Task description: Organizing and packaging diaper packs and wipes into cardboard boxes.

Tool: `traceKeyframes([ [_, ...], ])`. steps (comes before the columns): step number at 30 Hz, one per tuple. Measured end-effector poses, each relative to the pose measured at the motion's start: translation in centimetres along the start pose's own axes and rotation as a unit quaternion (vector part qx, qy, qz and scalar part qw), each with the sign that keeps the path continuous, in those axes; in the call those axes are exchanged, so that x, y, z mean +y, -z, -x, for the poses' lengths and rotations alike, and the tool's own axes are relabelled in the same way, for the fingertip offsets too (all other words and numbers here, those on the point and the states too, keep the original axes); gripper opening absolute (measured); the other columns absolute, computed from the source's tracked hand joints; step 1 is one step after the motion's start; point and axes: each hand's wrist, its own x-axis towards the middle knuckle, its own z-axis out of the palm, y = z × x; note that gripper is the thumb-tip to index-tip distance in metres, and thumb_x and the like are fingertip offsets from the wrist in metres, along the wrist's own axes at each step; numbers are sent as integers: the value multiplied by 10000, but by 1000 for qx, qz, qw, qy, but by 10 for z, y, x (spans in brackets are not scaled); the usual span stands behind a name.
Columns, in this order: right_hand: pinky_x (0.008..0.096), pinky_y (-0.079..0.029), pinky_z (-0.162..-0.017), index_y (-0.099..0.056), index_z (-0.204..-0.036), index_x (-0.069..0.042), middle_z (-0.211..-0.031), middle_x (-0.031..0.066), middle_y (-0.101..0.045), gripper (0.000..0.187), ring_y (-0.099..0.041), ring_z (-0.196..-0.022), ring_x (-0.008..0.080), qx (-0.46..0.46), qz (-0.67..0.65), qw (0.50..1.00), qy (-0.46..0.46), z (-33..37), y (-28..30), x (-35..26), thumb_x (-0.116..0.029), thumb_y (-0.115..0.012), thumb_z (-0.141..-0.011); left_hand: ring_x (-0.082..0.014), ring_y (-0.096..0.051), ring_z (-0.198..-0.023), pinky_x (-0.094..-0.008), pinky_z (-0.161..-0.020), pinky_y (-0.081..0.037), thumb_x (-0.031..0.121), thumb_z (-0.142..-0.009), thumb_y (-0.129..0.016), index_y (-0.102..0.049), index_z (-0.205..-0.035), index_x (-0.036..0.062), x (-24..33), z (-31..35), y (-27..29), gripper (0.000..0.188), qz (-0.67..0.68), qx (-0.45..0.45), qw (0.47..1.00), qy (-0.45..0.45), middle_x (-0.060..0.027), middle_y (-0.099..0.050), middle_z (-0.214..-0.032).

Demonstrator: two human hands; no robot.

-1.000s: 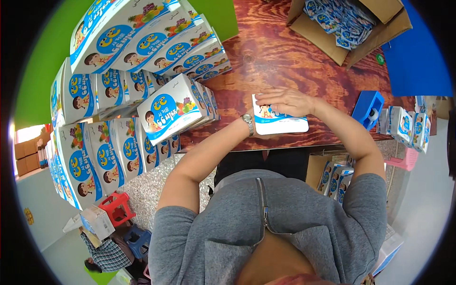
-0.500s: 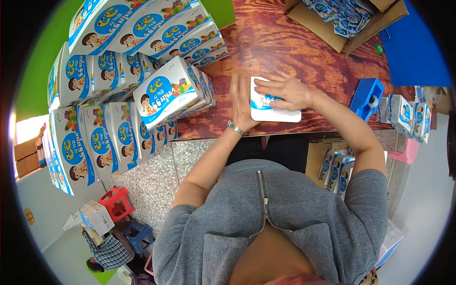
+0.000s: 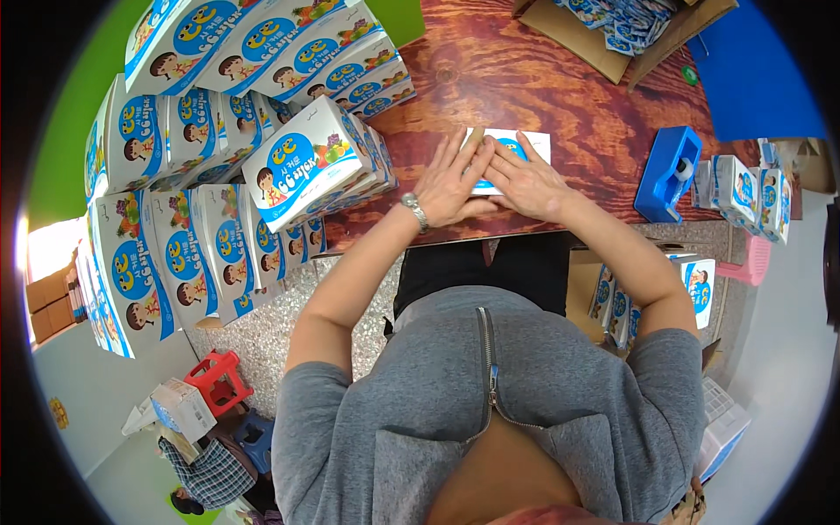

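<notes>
On the red-brown wood-grained table (image 3: 586, 105), the left hand (image 3: 448, 182) and right hand (image 3: 529, 182) lie palm-down, fingers outstretched, over 1 white-and-blue carton (image 3: 540, 143) near the front edge. Left, stacked cartons (image 3: 188, 254); right, a blue tape dispenser (image 3: 656, 178); behind, a red stool (image 3: 219, 378) on speckled floor (image 3: 262, 331).

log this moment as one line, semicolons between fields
left hand: palm down on white-blue carton; right hand: palm down, same carton; left side: stacked cartons; right side: blue tape dispenser; far right: open box, sachets
</notes>
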Motion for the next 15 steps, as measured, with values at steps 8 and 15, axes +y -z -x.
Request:
traceKeyframes([
  [8, 527, -221, -1202, -411, -1480, -127, -1575, 59, -356, 563, -293, -1475, 218, 59, 10, 998, 2, 16, -9, 5, -291, -549, -959, -466, -305, -1424, -506, -1138, -355, 353, -714, -804, -378, -1438, -77, -14, 6, -14, 944, -55, 42, 997, -44, -290, -338, -1515],
  [15, 523, -248, -1192, -410, -1494, -147, -1554, 58, -400, 580, -337, -1460, 230, 55, 1, 996, 74, 39, -2, 24, -163, -574, -938, -446, -318, -1426, -448, -1138, -371, 350, -770, -775, -433, -1406, -72, -13, 5, -2, 837, -97, 8, 993, -60, -279, -380, -1495],
])
